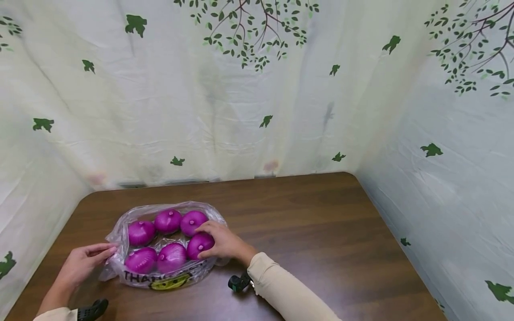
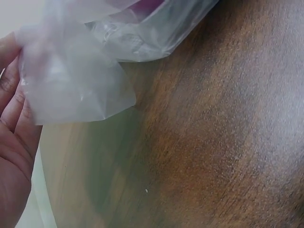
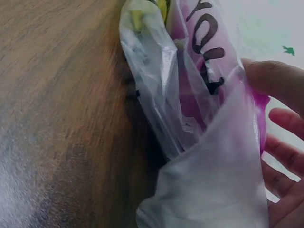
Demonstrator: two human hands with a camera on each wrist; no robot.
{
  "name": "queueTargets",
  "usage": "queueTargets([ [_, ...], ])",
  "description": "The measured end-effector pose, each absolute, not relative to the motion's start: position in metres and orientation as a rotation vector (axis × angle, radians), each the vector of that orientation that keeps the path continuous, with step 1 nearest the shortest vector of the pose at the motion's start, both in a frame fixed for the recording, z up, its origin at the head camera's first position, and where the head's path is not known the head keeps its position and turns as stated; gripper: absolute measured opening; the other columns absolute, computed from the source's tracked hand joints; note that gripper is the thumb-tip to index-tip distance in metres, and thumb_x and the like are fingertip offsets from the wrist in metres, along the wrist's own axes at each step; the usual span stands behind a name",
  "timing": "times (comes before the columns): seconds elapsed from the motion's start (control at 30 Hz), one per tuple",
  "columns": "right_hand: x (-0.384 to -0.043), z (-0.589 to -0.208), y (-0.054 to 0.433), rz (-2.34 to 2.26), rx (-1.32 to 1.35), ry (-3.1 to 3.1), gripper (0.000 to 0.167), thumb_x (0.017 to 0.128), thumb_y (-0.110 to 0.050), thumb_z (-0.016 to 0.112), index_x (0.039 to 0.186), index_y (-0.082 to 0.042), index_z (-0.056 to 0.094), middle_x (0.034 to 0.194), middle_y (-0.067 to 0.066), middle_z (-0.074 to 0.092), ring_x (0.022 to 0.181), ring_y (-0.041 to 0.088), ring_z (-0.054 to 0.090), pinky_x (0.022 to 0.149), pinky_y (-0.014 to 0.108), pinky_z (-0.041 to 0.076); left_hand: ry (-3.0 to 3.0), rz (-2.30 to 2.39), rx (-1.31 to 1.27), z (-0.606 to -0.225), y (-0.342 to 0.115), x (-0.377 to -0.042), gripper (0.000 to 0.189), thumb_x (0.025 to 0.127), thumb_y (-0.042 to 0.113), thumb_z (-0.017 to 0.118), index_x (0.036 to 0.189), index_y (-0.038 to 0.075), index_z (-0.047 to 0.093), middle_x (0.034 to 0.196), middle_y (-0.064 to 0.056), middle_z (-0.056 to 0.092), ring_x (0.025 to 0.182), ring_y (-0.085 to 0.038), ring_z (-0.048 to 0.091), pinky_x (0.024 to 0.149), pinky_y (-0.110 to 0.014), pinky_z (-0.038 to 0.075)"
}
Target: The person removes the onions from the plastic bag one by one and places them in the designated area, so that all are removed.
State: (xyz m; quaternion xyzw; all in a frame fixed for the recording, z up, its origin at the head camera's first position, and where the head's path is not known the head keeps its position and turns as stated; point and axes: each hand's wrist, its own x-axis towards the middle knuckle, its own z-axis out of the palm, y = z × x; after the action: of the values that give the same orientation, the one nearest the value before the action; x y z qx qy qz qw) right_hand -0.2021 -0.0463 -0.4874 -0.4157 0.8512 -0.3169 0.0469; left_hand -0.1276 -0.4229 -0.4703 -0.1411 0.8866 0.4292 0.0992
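Observation:
Several purple-red onions sit in a ring inside a clear plastic bag, whose mouth is spread open at the top. Printed black letters and a yellow smiley mark its near side. At the bag's left end, my left hand pinches the loose plastic between thumb and fingers; the left wrist view shows the plastic bunched at the fingertips. My right hand grips the front right onion, thumb at its near side and fingers over its far side. In the right wrist view, plastic partly hides this onion.
Beneath the bag is a brown wooden table with rounded far corners. A pale curtain with green leaf prints surrounds its back and sides. Dark wrist devices, one a black band, sit on both wrists near the tabletop.

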Motion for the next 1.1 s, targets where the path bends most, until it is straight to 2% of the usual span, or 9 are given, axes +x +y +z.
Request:
queueTargets([
  [0.2, -0.2022, -0.4907, -0.045, -0.937, -1.245, 2.605, 0.064, 0.074, -0.032, 0.084, 0.13, -0.012, 0.059, 0.128, 0.001, 0.055, 0.123, 0.012, 0.047, 0.104, 0.02, 0.034, 2.619, 1.28, -0.414, -0.4696, -0.4203, -0.1312, 0.057, 0.091, 0.044, 0.063, 0.117, -0.007, 0.065, 0.107, -0.005, 0.067, 0.079, 0.004, 0.053, 0.068, -0.024, 0.051],
  [0.67, -0.203, -0.4908, -0.0479, -0.882, -1.237, 2.595, 0.07, 0.071, -0.03, 0.087, 0.132, -0.011, 0.058, 0.128, 0.001, 0.055, 0.12, 0.01, 0.048, 0.1, 0.016, 0.036, 2.616, 1.32, -0.419, -0.4702, -0.4219, -0.129, 0.056, 0.09, 0.043, 0.066, 0.115, -0.007, 0.066, 0.103, 0.003, 0.066, 0.079, 0.009, 0.051, 0.068, -0.021, 0.051],
  [1.1, -0.2007, -0.493, -0.0517, -0.86, -1.248, 2.582, 0.072, 0.068, -0.03, 0.089, 0.131, -0.014, 0.058, 0.129, 0.003, 0.055, 0.12, 0.011, 0.048, 0.098, 0.016, 0.037, 2.608, 1.296, -0.432, -0.4685, -0.4236, -0.1284, 0.056, 0.09, 0.044, 0.065, 0.116, -0.006, 0.066, 0.108, -0.003, 0.066, 0.079, 0.009, 0.05, 0.067, -0.02, 0.05],
])
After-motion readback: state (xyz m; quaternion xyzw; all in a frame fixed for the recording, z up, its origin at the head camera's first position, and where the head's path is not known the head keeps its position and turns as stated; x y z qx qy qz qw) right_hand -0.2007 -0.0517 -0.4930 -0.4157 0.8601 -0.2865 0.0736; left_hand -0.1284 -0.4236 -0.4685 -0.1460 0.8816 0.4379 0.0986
